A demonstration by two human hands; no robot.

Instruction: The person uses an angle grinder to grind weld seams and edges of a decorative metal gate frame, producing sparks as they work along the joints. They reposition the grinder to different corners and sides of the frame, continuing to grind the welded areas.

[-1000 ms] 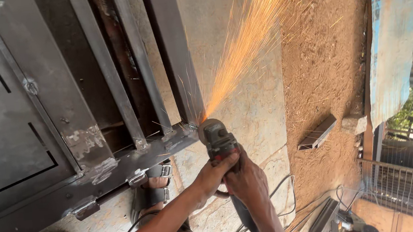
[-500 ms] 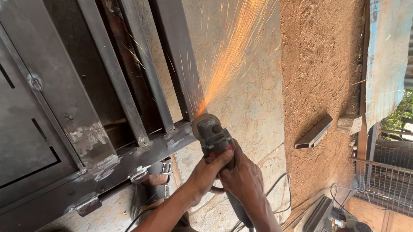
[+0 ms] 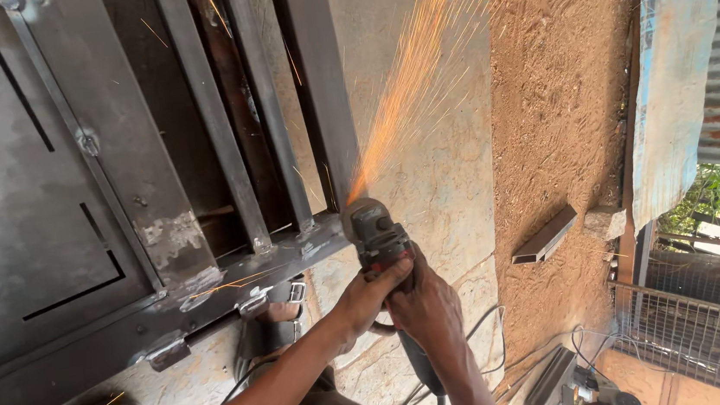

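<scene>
Angle grinder (image 3: 373,232), clamped in left hand (image 3: 368,293) and right hand (image 3: 425,305), throws sparks (image 3: 420,93) grinding the gate frame (image 3: 236,278) corner beyond the fingertips; likely next: a steady pass along it.

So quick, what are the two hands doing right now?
Left hand: closed around the angle grinder, near its head.
Right hand: closed on the grinder's body, further back.

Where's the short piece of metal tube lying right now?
In the head view, the metal tube lies on the sandy ground to the right of the angle grinder, just left of a small stone block by the blue sheet.
</scene>
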